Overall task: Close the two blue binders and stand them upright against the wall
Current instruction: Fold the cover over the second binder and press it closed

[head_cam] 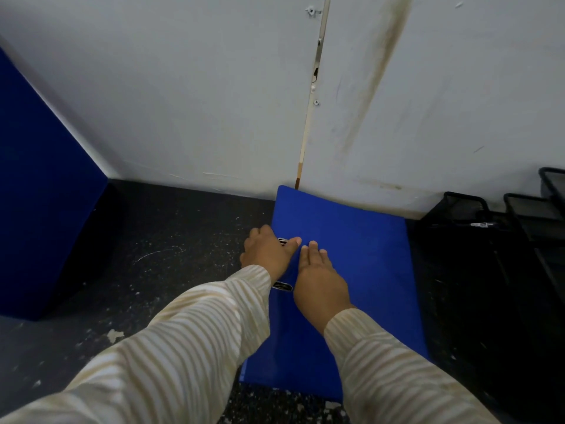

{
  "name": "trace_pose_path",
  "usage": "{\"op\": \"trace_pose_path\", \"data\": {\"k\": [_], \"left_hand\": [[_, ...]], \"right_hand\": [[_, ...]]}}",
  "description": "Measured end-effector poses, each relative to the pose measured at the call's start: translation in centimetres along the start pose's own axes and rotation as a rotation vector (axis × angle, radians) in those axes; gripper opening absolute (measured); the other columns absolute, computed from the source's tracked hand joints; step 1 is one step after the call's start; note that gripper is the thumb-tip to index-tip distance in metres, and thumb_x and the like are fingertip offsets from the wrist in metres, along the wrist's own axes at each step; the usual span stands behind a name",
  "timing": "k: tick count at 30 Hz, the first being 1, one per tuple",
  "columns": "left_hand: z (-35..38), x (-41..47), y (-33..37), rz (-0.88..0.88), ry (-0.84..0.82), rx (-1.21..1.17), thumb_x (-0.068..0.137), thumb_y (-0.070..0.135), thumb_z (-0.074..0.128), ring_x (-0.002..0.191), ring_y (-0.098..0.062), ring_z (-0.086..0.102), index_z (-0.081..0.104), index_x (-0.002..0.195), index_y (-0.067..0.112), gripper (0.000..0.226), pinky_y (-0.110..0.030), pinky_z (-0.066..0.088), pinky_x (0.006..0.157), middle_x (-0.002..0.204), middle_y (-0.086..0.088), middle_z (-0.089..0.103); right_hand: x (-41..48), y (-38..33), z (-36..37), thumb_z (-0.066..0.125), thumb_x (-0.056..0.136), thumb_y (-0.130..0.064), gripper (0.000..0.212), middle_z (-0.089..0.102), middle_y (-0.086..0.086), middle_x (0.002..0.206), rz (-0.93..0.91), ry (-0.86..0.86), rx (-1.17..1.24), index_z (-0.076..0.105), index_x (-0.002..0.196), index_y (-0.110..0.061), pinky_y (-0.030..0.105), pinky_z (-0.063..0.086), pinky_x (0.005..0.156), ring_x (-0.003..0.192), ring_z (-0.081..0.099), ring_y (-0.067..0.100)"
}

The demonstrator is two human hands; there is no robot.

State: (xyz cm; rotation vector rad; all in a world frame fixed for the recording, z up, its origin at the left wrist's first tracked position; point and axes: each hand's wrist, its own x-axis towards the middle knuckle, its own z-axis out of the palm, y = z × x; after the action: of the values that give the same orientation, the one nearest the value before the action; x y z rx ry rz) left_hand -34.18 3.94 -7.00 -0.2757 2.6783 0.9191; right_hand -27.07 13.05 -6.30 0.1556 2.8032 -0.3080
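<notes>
A blue binder (351,240) lies flat and closed on the dark speckled surface, its far edge touching the white wall (183,102). My left hand (267,250) grips its left spine edge, thumb on the cover beside a metal slot, fingers curled over the side. My right hand (319,283) rests flat on the cover just right of the spine, fingers together. A second blue binder (39,194) stands upright at the far left, leaning at the wall corner.
Black wire mesh trays (495,228) stand at the right against the wall, close to the flat binder's right edge. A vertical seam with screws runs down the wall (308,123) above the binder. Dark speckled surface (171,240) lies between the two binders.
</notes>
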Motion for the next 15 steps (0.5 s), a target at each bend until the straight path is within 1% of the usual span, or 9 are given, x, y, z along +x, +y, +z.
{"op": "trace_pose_path", "data": {"k": [4, 7, 10, 12, 15], "left_hand": [[0.2, -0.2, -0.4, 0.035, 0.030, -0.052, 0.081, 0.060, 0.058, 0.117, -0.031, 0.051, 0.051, 0.122, 0.014, 0.062, -0.050, 0.047, 0.096, 0.127, -0.010, 0.051], [0.0, -0.3, -0.6, 0.048, 0.017, -0.139, 0.081, 0.058, 0.059, 0.113, -0.030, 0.053, 0.054, 0.119, 0.016, 0.057, -0.049, 0.048, 0.095, 0.124, -0.009, 0.054], [-0.3, -0.7, -1.3, 0.090, -0.031, -0.230, 0.080, 0.052, 0.064, 0.114, -0.028, 0.054, 0.053, 0.123, 0.021, 0.054, -0.048, 0.048, 0.097, 0.125, -0.008, 0.055], [-0.7, -1.7, -2.2, 0.156, -0.076, -0.276, 0.075, 0.047, 0.072, 0.116, -0.026, 0.054, 0.050, 0.128, 0.026, 0.061, -0.047, 0.047, 0.100, 0.126, -0.003, 0.057], [-0.9, -3.9, -4.0, 0.250, -0.152, -0.362, 0.065, 0.047, 0.079, 0.116, -0.018, 0.055, 0.045, 0.130, 0.036, 0.074, -0.043, 0.047, 0.100, 0.126, 0.007, 0.057]], "right_hand": [[-0.9, 0.1, 0.0, 0.037, 0.095, -0.011, 0.066, -0.004, 0.010, 0.159, -0.010, 0.005, 0.005, -0.002, 0.149, -0.009, 0.038, 0.024, 0.116, 0.146, 0.003, 0.026], [-2.7, 0.0, 0.4, 0.038, 0.096, -0.012, 0.066, -0.003, 0.011, 0.159, -0.001, -0.018, 0.000, -0.002, 0.149, -0.009, 0.037, 0.027, 0.114, 0.146, 0.004, 0.027], [-4.8, -0.1, 1.3, 0.036, 0.095, -0.012, 0.067, -0.007, 0.011, 0.159, 0.009, -0.074, -0.012, -0.005, 0.148, -0.010, 0.038, 0.032, 0.112, 0.146, 0.002, 0.026], [-5.5, 0.0, 1.3, 0.033, 0.095, -0.010, 0.067, -0.010, 0.008, 0.159, 0.015, -0.093, -0.001, -0.006, 0.148, -0.012, 0.038, 0.034, 0.111, 0.146, 0.000, 0.023], [-5.7, -0.1, 0.7, 0.032, 0.095, -0.008, 0.065, -0.009, 0.007, 0.159, 0.023, -0.108, 0.017, -0.004, 0.149, -0.014, 0.039, 0.031, 0.113, 0.147, 0.000, 0.022]]}}
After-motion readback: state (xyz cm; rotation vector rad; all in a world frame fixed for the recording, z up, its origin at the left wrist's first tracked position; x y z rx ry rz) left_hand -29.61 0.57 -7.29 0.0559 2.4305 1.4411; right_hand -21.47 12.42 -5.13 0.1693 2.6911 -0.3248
